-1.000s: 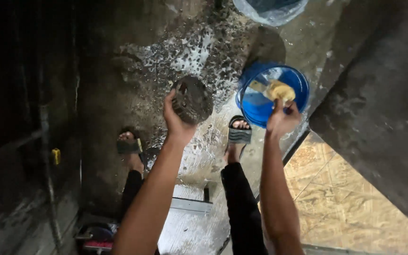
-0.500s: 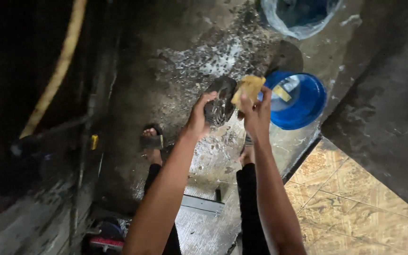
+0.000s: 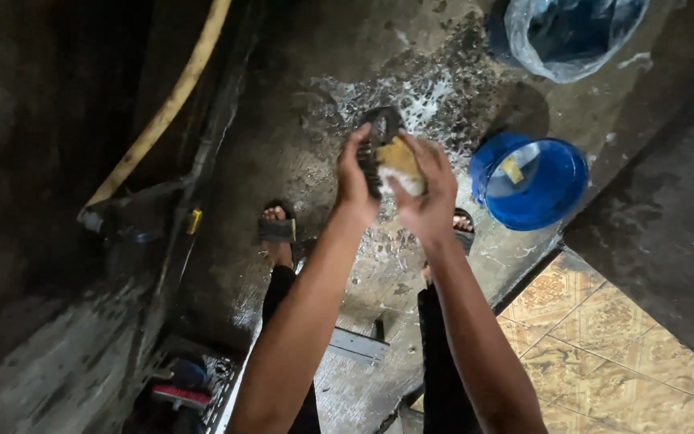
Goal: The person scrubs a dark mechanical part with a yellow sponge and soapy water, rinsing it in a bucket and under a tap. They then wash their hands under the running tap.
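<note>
Change vs 1 s ago: the right hand (image 3: 427, 197) was down at the blue basin (image 3: 530, 183) holding the yellow sponge (image 3: 401, 161); half a sec ago it was lifting, and now the sponge is pressed flat against the dark round part (image 3: 377, 141) that the left hand (image 3: 353, 178) holds up. So dip looks done and scrub contact is made, i.e. washing of the part is under way (my read, not seen). Left fingers curled round the part's near edge, thumb side hidden, part stands on edge, well above the wet concrete floor (image 3: 299, 145). Right fingers spread over the back of the sponge, pinching it to the part's face. Suds/foam splatter on the floor right under the hands, toward the far edge. Basin sits on the floor by its right edge, just beside the step to the patterned tile (image 3: 604, 354); a small yellow piece and a pale strip float or lie inside, can't tell what. Clear plastic bag (image 3: 572, 32) w/ dark contents at far right corner of floor. Yellow hose (image 3: 170, 104) runs along the left edge. No readable labels or signs; small yellow tag-like bit (image 3: 194, 221) on the left pipework. Sandalled feet either side below the hands.
</note>
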